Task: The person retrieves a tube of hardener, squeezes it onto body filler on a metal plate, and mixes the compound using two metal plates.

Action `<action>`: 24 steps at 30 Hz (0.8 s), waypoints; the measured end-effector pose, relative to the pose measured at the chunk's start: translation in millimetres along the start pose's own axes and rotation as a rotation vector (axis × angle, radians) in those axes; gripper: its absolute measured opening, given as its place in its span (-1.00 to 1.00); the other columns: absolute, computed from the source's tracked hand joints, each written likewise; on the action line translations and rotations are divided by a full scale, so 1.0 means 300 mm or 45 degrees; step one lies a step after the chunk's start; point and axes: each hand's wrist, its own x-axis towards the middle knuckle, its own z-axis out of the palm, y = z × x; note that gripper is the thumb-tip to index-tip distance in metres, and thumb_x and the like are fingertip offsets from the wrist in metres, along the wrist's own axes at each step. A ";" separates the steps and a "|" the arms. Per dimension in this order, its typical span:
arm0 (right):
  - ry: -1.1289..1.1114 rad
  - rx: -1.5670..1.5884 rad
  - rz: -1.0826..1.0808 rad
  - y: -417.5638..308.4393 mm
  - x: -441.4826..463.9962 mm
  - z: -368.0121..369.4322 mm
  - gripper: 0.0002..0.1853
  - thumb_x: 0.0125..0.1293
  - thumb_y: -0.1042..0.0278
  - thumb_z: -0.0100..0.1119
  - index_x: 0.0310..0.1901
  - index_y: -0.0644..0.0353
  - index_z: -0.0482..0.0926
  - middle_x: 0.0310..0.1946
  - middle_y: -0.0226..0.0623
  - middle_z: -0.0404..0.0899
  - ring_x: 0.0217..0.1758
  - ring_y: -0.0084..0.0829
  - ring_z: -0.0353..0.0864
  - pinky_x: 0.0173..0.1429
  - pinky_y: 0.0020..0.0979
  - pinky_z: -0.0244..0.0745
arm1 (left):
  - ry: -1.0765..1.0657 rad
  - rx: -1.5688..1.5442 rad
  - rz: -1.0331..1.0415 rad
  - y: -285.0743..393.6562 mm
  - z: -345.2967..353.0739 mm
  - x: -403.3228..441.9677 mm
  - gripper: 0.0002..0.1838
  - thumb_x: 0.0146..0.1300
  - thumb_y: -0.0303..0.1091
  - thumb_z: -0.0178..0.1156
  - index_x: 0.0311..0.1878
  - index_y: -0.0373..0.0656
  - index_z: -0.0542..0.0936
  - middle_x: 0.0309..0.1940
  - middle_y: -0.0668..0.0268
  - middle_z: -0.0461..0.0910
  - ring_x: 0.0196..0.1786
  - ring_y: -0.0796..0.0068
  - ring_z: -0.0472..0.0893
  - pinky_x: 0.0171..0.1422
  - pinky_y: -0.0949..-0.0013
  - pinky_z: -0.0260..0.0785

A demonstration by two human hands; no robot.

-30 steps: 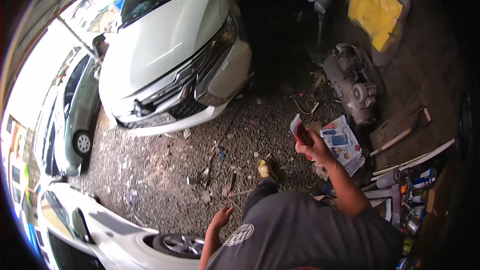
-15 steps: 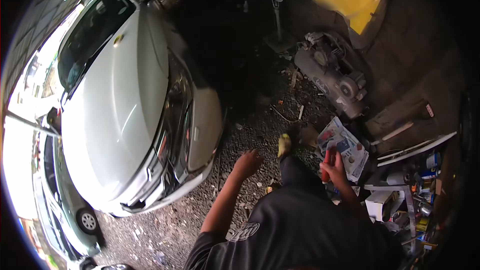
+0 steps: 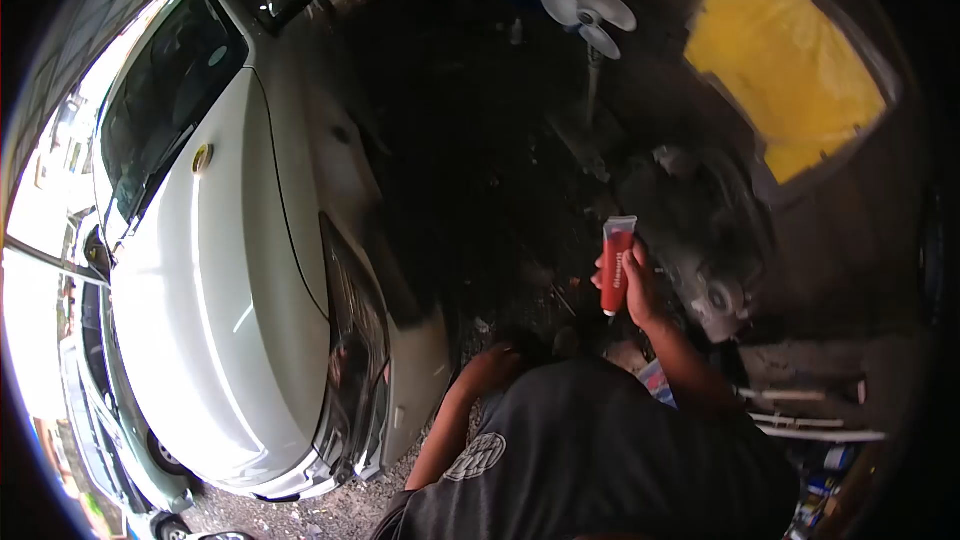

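Right of centre, the right hand [image 3: 638, 285] wrapped round a red tube [image 3: 617, 262], best held unsqueezed; at lower centre, the left hand [image 3: 488, 371] seemed too shadowed to judge its grip.

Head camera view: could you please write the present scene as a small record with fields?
Right hand: grips a red squeeze tube, clear end up, white tip down
Left hand: lowered beside the white car; fingers shadowed, contents unclear
Car hood: shut, small round yellowish object on it
Background: pedestal fan with bare blades; yellow sheet; air compressor, dim and blurred
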 end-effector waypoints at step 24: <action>0.042 0.213 0.230 -0.171 2.177 0.545 -0.43 0.55 -0.26 -0.02 0.26 0.08 0.41 -0.22 -0.33 0.57 -0.27 -0.44 0.63 -0.33 -0.34 0.61 | 0.185 -0.169 0.396 0.162 -1.776 1.840 -0.45 0.49 -0.02 0.15 0.29 -0.30 0.56 0.26 -0.08 0.58 0.35 -0.04 0.53 0.43 0.13 0.37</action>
